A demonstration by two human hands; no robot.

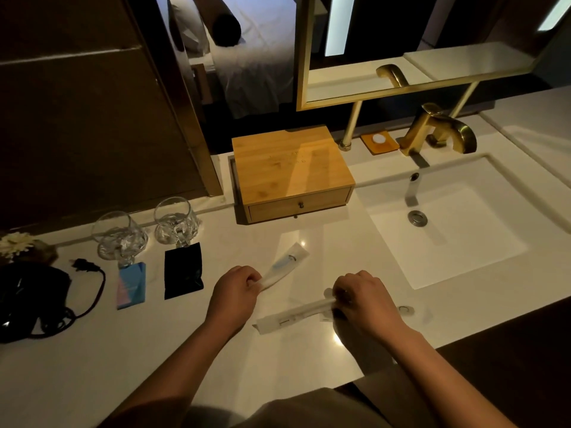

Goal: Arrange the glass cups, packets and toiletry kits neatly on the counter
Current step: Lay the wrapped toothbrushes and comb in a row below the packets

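Note:
Two glass cups (119, 237) (175, 221) stand side by side at the back left of the white counter (185, 350). In front of them lie a blue-pink packet (131, 285) and a black packet (183, 271). My left hand (234, 291) pinches the near end of a white toiletry kit (285, 264) that lies diagonally on the counter. My right hand (363, 299) grips the right end of a second long white toiletry kit (293, 318), which points toward the lower left.
A bamboo drawer box (290, 168) sits at the back centre. The sink (448, 230) with a gold faucet (438, 131) fills the right. A black bag with a cord and plug (37, 301) and a white flower (15, 244) lie far left.

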